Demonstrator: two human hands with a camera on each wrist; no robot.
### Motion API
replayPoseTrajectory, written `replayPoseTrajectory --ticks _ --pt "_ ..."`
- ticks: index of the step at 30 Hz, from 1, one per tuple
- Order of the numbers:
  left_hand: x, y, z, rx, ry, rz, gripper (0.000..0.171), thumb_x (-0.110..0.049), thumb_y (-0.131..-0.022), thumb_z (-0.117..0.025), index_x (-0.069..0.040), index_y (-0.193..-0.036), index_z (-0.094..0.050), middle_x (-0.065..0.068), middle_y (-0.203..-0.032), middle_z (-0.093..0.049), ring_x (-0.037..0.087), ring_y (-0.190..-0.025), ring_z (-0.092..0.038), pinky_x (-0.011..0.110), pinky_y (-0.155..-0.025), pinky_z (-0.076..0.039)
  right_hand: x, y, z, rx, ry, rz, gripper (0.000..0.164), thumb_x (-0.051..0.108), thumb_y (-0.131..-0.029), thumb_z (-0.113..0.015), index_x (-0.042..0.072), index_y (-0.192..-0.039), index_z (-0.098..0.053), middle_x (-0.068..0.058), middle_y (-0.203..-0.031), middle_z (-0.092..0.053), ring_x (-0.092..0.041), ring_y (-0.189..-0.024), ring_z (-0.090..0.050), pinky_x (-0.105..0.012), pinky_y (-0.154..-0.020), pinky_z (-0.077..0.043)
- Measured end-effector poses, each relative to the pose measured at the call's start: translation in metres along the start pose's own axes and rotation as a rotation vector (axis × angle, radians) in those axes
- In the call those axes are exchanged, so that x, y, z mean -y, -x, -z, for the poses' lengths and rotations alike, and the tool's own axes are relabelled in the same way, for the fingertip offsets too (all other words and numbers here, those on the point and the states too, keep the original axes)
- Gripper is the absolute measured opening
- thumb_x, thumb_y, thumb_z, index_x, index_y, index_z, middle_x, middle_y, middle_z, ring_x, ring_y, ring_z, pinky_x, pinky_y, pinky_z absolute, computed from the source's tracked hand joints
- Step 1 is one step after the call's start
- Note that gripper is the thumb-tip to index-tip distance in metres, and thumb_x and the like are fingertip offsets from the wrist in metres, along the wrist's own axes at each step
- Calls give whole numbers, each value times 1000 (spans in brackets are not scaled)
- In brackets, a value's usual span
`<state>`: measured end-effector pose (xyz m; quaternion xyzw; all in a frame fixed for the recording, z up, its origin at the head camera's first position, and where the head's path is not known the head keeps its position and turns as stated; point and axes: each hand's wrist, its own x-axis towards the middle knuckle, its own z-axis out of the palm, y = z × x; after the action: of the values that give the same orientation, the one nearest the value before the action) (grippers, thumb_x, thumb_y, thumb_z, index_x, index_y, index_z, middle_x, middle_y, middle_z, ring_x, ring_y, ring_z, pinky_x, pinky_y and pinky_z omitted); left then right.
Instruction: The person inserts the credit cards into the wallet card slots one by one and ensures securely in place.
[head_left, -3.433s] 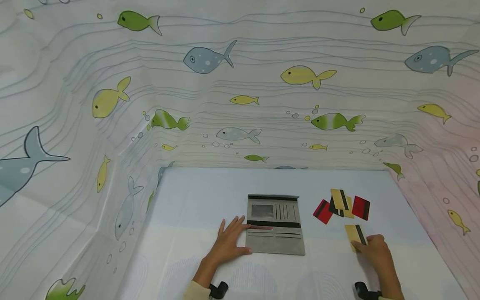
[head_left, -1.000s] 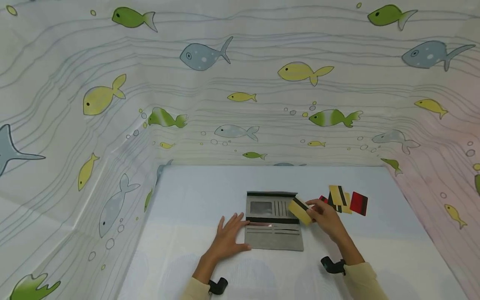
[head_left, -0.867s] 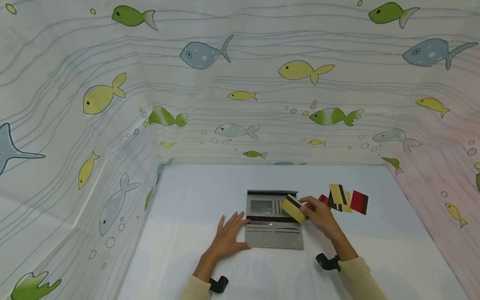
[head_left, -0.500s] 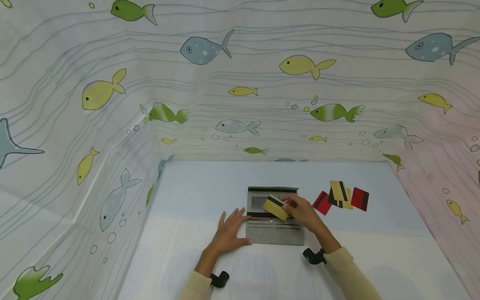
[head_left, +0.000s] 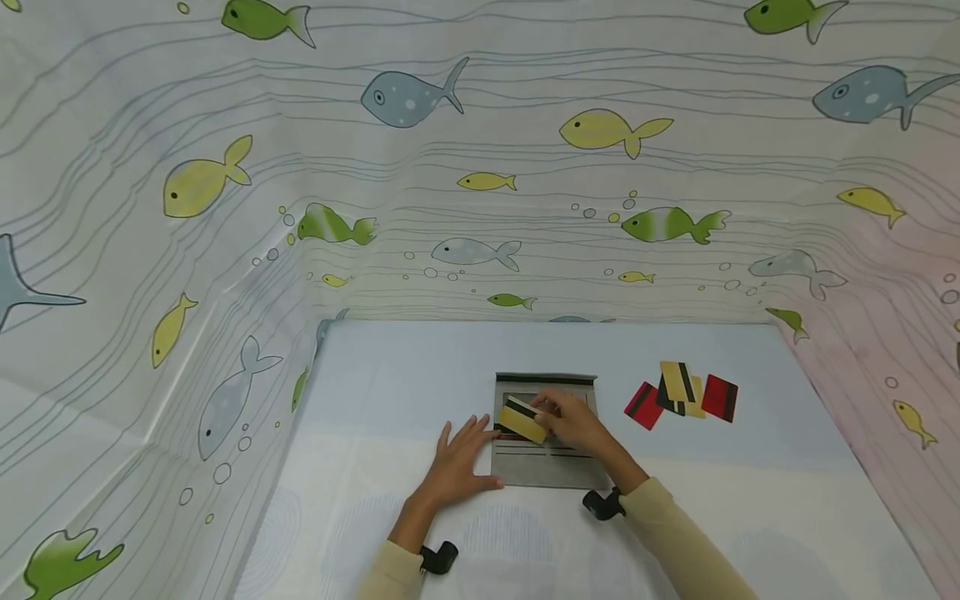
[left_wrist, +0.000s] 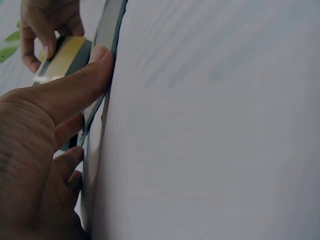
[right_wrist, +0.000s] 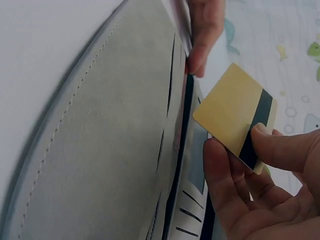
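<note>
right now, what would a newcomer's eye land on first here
Probably the fish-patterned backdrop, filling the upper part of the head view. Next, likely the striped yellow card, pinched in the right hand over the open grey wallet. Loose red and yellow cards lie right of the wallet.

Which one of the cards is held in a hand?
The yellow card pinched by the right hand over the wallet. The other loose cards, some also yellow, lie on the table, right of the wallet.
</note>
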<state>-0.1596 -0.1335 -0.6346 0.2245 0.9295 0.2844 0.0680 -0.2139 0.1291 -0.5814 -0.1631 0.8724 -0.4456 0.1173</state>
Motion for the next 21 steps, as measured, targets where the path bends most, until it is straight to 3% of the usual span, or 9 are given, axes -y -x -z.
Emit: replayPoseTrajectory --ticks 7,21 --pt "2 1 0 -10 5 -20 83 -54 -80 -78 -19 -148 -47 5 -165 -29 30 -154 -23 64 -122 -3 0 -4 -8 33 27 32 15 11 -97 -64 13 -112 -65 -3 -89 -69 -14 -71 -65 -26 -58 -53" --pt "-1 1 3 7 -4 6 86 -54 -79 -78 -17 -150 -46 3 -165 -28 28 -154 -22 62 -123 -2 0 -7 -8 63 138 24 14 11 -96 -66 15 -109 -67 1 -87 -67 -10 -73 -58 -27 -63 -49"
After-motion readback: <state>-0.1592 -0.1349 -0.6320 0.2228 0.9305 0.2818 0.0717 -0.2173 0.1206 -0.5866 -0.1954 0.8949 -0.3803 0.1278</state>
